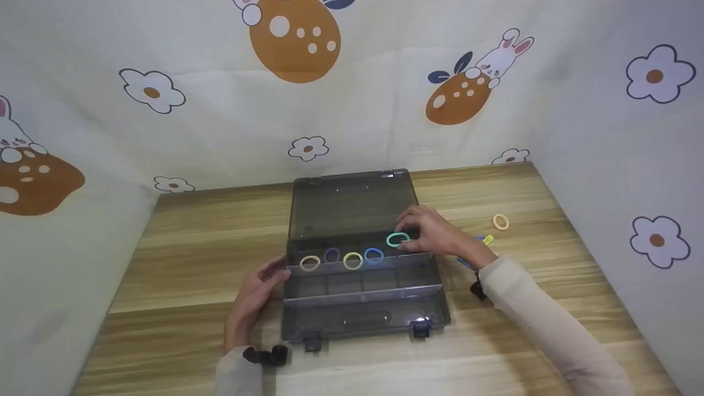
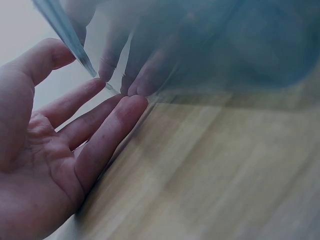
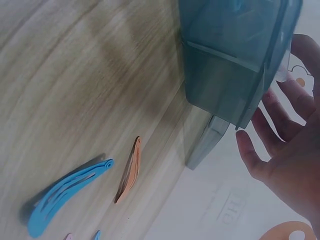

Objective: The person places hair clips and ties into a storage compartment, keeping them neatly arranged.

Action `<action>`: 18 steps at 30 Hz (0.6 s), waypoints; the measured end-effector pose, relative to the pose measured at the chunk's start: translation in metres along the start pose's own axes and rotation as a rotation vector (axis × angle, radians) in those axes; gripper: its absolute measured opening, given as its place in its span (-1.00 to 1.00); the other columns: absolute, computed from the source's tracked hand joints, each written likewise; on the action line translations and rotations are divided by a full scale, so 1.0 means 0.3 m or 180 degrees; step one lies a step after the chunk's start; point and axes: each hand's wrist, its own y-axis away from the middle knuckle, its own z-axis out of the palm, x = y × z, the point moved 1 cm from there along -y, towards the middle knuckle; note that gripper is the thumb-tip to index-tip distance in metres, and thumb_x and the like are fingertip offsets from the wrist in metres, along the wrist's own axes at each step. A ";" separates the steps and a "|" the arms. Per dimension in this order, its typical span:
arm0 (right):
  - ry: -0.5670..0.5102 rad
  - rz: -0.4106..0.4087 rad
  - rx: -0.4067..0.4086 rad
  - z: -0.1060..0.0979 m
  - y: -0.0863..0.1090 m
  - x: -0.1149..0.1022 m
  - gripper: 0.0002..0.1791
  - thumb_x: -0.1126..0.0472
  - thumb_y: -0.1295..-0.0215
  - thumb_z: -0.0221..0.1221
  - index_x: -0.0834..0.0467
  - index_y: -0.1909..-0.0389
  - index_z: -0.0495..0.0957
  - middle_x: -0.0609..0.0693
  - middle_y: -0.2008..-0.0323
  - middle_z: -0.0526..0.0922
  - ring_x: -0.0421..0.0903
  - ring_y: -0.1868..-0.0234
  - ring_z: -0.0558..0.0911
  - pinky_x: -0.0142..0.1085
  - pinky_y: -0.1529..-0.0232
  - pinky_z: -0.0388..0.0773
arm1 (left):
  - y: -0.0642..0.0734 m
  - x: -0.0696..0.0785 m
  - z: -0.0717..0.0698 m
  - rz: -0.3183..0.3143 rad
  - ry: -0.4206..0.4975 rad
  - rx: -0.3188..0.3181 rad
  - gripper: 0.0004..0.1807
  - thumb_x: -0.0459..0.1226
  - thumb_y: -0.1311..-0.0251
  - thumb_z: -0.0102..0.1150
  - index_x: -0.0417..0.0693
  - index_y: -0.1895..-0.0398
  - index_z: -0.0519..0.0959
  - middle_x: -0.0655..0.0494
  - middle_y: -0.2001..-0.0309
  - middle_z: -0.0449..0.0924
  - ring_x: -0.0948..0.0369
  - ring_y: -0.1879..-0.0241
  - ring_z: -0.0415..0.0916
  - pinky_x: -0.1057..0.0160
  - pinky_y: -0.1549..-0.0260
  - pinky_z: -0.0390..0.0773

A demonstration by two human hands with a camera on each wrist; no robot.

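A dark translucent plastic box (image 1: pixel 363 318) lies on the table with its lid (image 1: pixel 352 206) raised at the back. My right hand (image 1: pixel 432 230) is over its rear right compartments, pinching a green ring-shaped hair tie (image 1: pixel 397 239) between thumb and fingers. Along the rear row sit an orange hair tie (image 1: pixel 310 263), a purple one (image 1: pixel 331 255), a yellow one (image 1: pixel 353 260) and a blue one (image 1: pixel 374 256). My left hand (image 1: pixel 257 294) rests at the box's left side. In the left wrist view its extended fingers (image 2: pixel 107 132) touch the outer wall.
To the right of the box lie a blue hair clip (image 3: pixel 65 195) and an orange hair clip (image 3: pixel 131 172). A yellow clip (image 1: pixel 488 240) shows beyond my right forearm, with a pale orange ring (image 1: pixel 500 222) farther back. Patterned cloth walls (image 1: pixel 231 126) border the wooden table (image 1: pixel 187 275).
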 end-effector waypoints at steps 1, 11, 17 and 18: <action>-0.0011 0.0015 -0.0009 0.003 0.000 0.001 -0.65 0.08 -0.08 0.47 0.13 0.13 0.72 0.08 -0.10 0.63 0.12 -0.19 0.53 0.09 -0.26 0.44 | 0.001 -0.003 0.000 -0.0015 0.0004 0.0006 -0.44 -0.25 -0.26 0.31 -0.20 -0.32 0.48 -0.17 -0.33 0.50 -0.01 -0.42 0.35 0.02 -0.49 0.22; 0.0082 -0.0211 -0.0025 0.014 -0.005 0.009 -0.53 0.06 -0.04 0.49 0.18 0.03 0.70 0.12 -0.10 0.64 0.13 -0.18 0.53 0.09 -0.26 0.40 | -0.009 -0.005 0.006 -0.0033 0.0071 -0.0039 -0.45 -0.32 -0.28 0.28 -0.25 -0.33 0.46 -0.17 -0.33 0.50 0.01 -0.40 0.37 0.29 -0.36 0.34; -0.0059 -0.0238 -0.0014 0.001 0.006 0.011 -0.52 0.09 -0.09 0.47 0.21 -0.01 0.68 0.14 -0.13 0.62 0.15 -0.21 0.52 0.13 -0.29 0.39 | -0.001 0.002 0.006 -0.0070 0.0026 0.0022 -0.43 -0.28 -0.28 0.29 -0.24 -0.34 0.45 -0.19 -0.35 0.48 -0.02 -0.41 0.36 0.05 -0.48 0.23; -0.0086 -0.0241 -0.0003 -0.003 0.010 0.012 -0.53 0.09 -0.10 0.46 0.22 -0.01 0.68 0.14 -0.13 0.62 0.16 -0.21 0.52 0.13 -0.29 0.40 | 0.000 0.005 0.006 -0.0066 0.0008 0.0020 -0.42 -0.27 -0.29 0.29 -0.24 -0.35 0.44 -0.19 -0.35 0.48 -0.03 -0.42 0.35 0.03 -0.49 0.22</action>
